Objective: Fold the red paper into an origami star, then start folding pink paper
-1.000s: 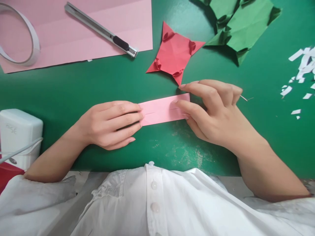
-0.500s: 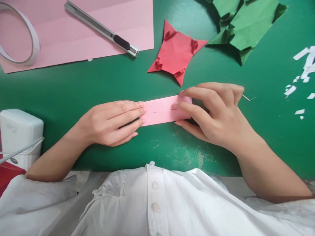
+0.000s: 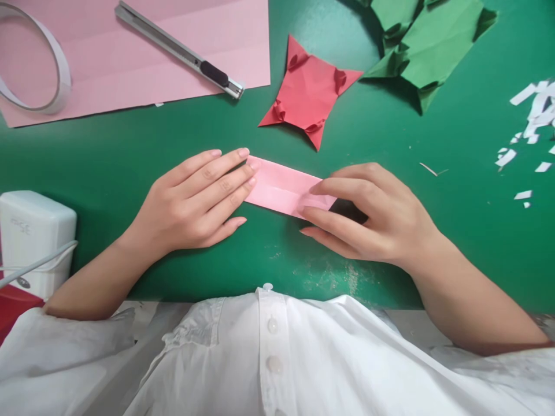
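Note:
A folded pink paper strip (image 3: 281,184) lies at a slant on the green table, its left end higher than its right. My left hand (image 3: 199,199) is laid flat with fingers spread, fingertips resting on the strip's left end. At the other end, the curved fingers of my right hand (image 3: 368,211) grip the strip near its right tip; the thumb is close to the lower edge. Beyond the strip sits a red folded paper star shape (image 3: 309,91) with four rolled corners.
Green folded paper shapes (image 3: 442,46) lie at the top right, white paper scraps (image 3: 537,118) at the far right. A utility knife (image 3: 173,46) and a white tape ring (image 3: 63,75) rest on a large pink sheet (image 3: 108,75). A white device (image 3: 39,231) stands at left.
The pink strip has turned, its left end going up and its right end down. My left fingers have spread and moved up; my right hand has shifted slightly down and left.

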A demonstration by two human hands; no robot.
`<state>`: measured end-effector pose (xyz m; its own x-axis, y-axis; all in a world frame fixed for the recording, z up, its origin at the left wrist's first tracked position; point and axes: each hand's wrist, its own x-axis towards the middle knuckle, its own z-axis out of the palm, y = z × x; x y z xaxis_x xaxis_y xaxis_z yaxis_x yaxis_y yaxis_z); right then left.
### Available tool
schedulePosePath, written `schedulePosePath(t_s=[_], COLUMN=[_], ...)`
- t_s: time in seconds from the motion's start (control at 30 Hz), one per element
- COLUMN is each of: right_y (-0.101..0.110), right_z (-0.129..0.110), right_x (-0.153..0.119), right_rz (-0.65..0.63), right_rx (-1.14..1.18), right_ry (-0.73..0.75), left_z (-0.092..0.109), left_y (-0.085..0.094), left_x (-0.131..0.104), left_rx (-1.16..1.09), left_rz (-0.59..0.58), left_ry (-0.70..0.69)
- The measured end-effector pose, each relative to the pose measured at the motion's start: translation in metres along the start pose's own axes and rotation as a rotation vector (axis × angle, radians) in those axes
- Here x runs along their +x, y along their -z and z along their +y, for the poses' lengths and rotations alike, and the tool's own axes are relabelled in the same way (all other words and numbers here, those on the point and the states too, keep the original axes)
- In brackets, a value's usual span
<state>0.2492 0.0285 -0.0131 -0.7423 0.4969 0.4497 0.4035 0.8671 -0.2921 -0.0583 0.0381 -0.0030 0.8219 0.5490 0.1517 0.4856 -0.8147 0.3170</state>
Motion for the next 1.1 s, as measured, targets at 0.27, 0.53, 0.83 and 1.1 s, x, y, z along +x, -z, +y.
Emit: schedulePosePath(t_s=[0.27, 0.53, 0.83, 1.1], right_y=[-0.005, -0.005, -0.006, -0.011], right_z=[-0.002, -0.009, -0.007, -0.010], right_x=[0.005, 0.014, 0.013, 0.009], right_rz=[0.036, 0.039, 0.069, -0.042], right_rx=[0.099, -0.050, -0.003, 0.146], right_ry=[0.116, 0.268, 0.278, 0.023], left_z=[0.002, 0.016, 0.038, 0.016], left_y=[0.003, -0.001, -0.007, 0.003], left_x=[0.006, 0.007, 0.003, 0.003], left_rx=[-0.022, 0.132, -0.015, -0.169], left_rz=[-0.053, -0.063, -0.169, -0.229], left_ry=[0.085, -0.038, -0.017, -0.165])
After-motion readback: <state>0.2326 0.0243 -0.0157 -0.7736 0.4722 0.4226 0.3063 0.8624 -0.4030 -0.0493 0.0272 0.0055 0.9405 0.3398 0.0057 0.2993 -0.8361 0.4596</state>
